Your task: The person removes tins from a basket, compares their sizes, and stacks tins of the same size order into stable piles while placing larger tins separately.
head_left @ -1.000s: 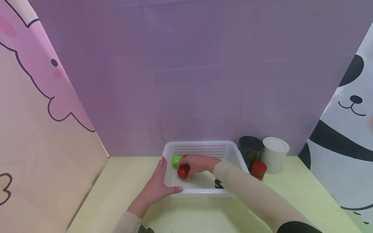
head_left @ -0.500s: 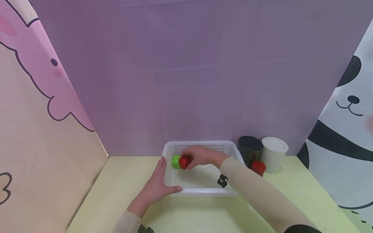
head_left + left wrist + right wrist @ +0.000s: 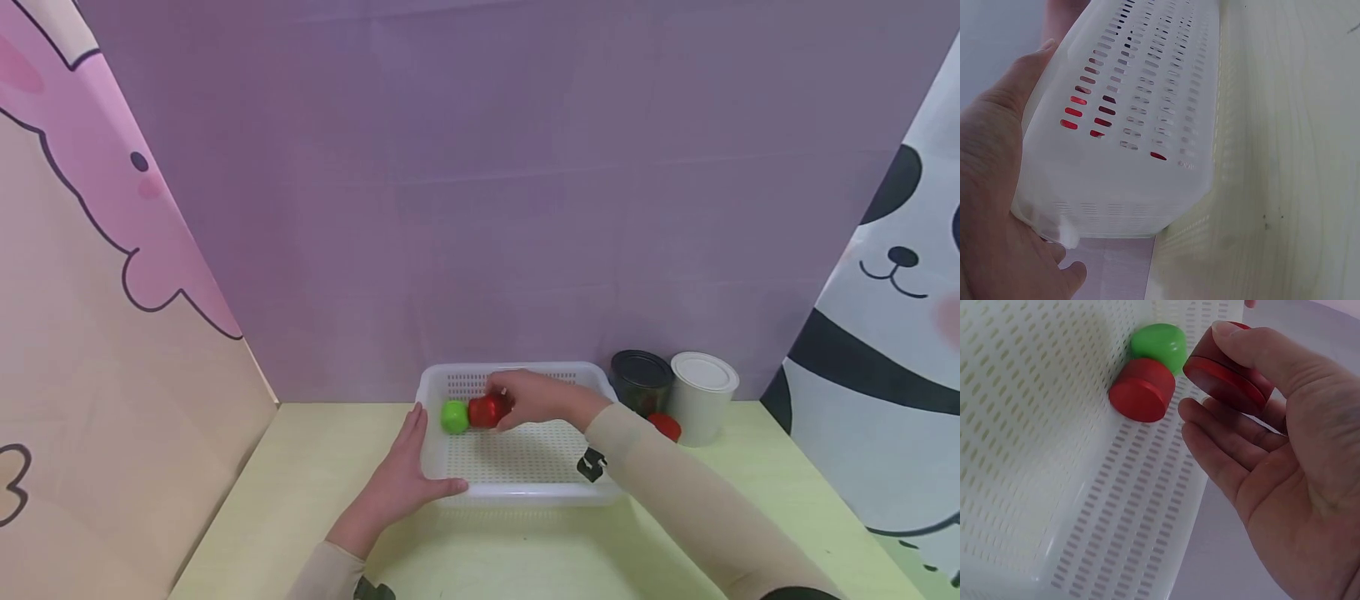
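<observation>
The right hand (image 3: 536, 398) reaches inside a white perforated basket (image 3: 525, 494). Its thumb and fingers pinch a short red cylindrical tin (image 3: 1229, 369), held tilted in the right wrist view. Below that, a second red tin (image 3: 1142, 390) lies on its side in the basket. Touching it is a shiny green round object (image 3: 1160, 347), whose kind is unclear; in the head view it sits at the basket's left end. At the near left corner the left hand (image 3: 405, 475) rests against the basket, fingers straight along the left wall and thumb on the front rim.
Just right of the basket stand a black-lidded dark can (image 3: 641, 379) and a white can (image 3: 703, 396). A red lid (image 3: 665, 426) shows in front of them, partly behind the right sleeve. A purple backdrop (image 3: 480, 208) rises behind the pale table (image 3: 525, 550).
The right hand, with a red tin, has moved back and to the right within the basket. More of the green object now shows. The left hand has stayed at its corner.
</observation>
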The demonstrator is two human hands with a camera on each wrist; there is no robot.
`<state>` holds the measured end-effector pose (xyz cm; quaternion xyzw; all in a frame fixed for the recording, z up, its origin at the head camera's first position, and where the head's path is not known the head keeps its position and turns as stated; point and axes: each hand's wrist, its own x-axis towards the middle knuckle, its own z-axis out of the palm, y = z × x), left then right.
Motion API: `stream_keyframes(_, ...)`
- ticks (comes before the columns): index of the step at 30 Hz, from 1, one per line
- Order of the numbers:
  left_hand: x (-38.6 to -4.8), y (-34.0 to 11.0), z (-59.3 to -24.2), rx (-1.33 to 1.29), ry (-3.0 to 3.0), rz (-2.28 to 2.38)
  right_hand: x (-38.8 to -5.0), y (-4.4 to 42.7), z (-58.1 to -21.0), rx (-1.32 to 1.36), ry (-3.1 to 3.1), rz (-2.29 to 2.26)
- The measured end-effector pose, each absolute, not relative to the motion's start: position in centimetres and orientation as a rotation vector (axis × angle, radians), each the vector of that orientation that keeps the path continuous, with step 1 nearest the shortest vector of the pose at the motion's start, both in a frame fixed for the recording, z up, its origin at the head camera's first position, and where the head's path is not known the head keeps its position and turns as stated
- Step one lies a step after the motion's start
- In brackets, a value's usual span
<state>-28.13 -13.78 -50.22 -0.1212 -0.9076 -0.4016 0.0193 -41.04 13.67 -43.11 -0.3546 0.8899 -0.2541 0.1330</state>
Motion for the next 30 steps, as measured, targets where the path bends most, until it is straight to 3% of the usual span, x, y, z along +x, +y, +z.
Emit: stream_keyframes(30,-27.9,-13.8,-50.1,-0.369,-2.803,-1.262,-39.1,20.6,-41.5,-0.975,2.618,-0.914)
